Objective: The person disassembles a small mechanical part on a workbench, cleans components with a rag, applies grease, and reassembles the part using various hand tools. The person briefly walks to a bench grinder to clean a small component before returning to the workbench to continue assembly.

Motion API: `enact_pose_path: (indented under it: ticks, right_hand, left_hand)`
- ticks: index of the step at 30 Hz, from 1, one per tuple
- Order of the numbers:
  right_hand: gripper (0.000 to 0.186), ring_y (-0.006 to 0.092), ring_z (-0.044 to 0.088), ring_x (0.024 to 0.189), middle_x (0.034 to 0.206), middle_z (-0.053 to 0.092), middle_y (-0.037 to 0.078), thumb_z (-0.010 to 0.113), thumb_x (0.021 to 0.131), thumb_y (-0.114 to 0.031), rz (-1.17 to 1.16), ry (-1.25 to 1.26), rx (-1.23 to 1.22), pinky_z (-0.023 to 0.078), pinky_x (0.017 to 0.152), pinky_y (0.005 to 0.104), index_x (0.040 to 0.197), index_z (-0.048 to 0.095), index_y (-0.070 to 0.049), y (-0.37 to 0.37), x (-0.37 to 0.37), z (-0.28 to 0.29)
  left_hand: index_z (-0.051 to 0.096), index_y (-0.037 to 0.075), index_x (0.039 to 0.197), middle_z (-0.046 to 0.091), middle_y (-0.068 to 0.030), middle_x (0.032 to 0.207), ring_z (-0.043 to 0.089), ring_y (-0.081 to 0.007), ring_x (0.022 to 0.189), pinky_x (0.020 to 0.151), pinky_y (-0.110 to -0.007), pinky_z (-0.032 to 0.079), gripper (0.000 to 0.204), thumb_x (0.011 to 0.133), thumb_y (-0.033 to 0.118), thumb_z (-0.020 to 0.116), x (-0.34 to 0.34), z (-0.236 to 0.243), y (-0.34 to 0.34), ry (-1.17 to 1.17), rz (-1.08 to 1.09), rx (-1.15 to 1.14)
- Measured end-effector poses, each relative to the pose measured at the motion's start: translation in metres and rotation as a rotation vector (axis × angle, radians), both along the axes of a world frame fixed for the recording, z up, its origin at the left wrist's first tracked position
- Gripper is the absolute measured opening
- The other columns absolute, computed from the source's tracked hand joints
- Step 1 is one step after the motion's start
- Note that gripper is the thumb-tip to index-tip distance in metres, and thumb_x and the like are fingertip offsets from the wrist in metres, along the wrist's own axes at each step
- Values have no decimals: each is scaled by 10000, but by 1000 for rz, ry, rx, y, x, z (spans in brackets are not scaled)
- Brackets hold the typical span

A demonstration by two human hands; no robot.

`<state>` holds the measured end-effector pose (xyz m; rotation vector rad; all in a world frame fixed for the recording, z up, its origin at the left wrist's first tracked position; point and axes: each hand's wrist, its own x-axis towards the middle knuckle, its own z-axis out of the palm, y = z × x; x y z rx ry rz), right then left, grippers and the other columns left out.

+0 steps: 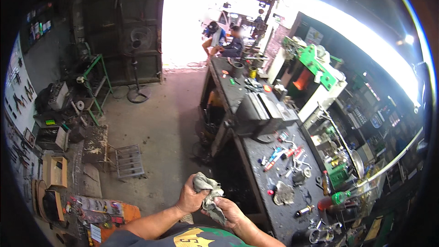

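A crumpled grey-white rag (206, 184) with dark smudges is held at the bottom centre, in front of my body. My left hand (190, 196) is closed on its upper left part. My right hand (228, 211) grips it lower and to the right, and a loose end hangs down. Whether anything is inside the cloth cannot be seen. To the right of my hands is a dark steel workbench (254, 164) with scattered tools, small tubes (274, 158) and a pale crumpled lump (283, 194).
Two people (231, 43) sit by the bright doorway. A standing fan (139, 41), green stand (98, 82) and metal rack (130, 160) are left. An orange-topped bench (130, 212) is lower left. A green-framed machine (315, 64) and stacked dark blocks (251, 114) are right.
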<state>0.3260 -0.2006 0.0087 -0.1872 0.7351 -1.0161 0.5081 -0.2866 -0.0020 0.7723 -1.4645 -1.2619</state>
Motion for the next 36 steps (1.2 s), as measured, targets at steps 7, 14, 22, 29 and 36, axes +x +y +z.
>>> enact_pose_path:
  ticks: [7,14,22,29,36]
  right_hand:
    - [243,174,736,870,1047,767,48,716,1125,-245,303,-147,70,642,788,366,1250,715,-36,-152,80,-23]
    - [328,161,729,990,1147,768,80,796,1073,-156,467,67,-103,621,873,358,1316,673,26,-354,177,-58]
    - [407,120,673,941,1038,775,63,836,1054,-268,712,521,-412,589,829,358,1273,711,51,-614,212,37]
    - [352,453,737,987,1090,769,217,829,1021,-254,179,1278,-1167,611,896,485,1258,711,-22,-828,225,45]
    - [301,420,777,991,1117,793,218,803,1038,-216,235,1075,-972,617,881,468,1240,736,-3,-1071,211,-6]
  left_hand:
    - [553,26,1424,700,-78,1285,660,-172,1188,1094,-361,534,516,993,83,832,109,-11,-96,136,-27,166]
    - [593,-11,1328,707,-128,1248,672,-233,1146,1050,-419,541,463,968,149,835,169,-48,-245,-166,601,46]
    - [602,2,1355,714,-94,1244,682,-226,1135,1048,-402,547,479,957,142,828,249,15,-465,-126,418,143]
    - [586,1,1251,679,-103,1179,659,-230,1085,1022,-404,535,370,972,130,792,240,-9,-690,68,712,30]
    - [633,-15,1254,704,-117,1185,673,-241,1083,1010,-411,545,303,975,46,732,218,-37,-966,131,574,97]
